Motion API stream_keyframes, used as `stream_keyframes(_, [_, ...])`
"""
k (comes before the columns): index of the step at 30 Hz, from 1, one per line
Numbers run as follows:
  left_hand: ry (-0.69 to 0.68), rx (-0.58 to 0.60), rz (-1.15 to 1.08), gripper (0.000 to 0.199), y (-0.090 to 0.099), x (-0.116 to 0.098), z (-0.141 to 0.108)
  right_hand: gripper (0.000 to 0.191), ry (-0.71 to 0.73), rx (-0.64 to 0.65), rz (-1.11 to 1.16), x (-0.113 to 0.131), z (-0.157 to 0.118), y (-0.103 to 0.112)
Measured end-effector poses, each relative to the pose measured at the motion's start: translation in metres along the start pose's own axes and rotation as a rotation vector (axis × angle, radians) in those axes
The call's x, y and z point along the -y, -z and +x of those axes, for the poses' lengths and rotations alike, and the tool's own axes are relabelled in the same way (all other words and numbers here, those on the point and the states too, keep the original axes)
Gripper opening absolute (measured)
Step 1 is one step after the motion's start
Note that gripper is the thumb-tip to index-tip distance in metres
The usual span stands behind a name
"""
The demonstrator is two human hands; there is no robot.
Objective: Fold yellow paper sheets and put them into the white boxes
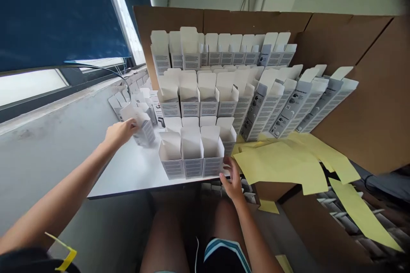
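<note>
My left hand (121, 131) reaches to the left side of the white table, fingers pinched at an upright small white carton (144, 132) with its top flap raised. My right hand (232, 180) is by the table's front edge, thumb and fingers apart, beside the right end of the front row. A front carton (212, 166) stands there, open at the top, nearest those fingers; whether they touch it I cannot tell. Two more open cartons (171, 168) stand in line to its left, with others directly behind. Grey printed text covers their front faces.
Behind stand several rows of open white cartons (190, 108), some leaning right, against a brown cardboard wall (272, 21). Yellow sheets (282, 160) lie at the right, partly over a large cardboard box (317, 226) holding cartons. A wall and window (35, 87) border the left.
</note>
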State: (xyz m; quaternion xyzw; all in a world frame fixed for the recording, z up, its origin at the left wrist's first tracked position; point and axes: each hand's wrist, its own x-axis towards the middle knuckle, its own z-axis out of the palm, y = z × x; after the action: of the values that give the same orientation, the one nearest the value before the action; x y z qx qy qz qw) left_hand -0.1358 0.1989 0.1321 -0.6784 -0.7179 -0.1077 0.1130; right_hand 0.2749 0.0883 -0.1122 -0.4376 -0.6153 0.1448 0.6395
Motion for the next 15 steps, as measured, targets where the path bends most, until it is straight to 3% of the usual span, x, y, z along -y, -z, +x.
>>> stream_keyframes(3, [-0.002,-0.025,0.047,0.030,0.007,0.015,-0.057,0.039,0.019,-0.117,-0.110,0.007,0.003,0.046])
stream_keyframes(5, [0.017,-0.153,0.019,0.033,0.007,0.028,-0.092,0.045,0.016,-0.100,-0.251,0.004,0.007,0.081])
stream_keyframes(8, [-0.083,-0.122,-0.125,0.032,0.001,0.042,-0.126,0.069,-0.026,0.214,-0.652,-0.014,0.010,0.122])
stream_keyframes(11, [-0.061,-0.106,-0.200,0.030,-0.005,0.040,-0.137,0.062,-0.047,0.404,-0.853,-0.033,0.005,0.135])
stream_keyframes(15, [-0.045,-0.161,-0.254,0.050,-0.002,0.025,-0.141,0.045,0.010,0.368,-0.846,-0.042,-0.007,0.131])
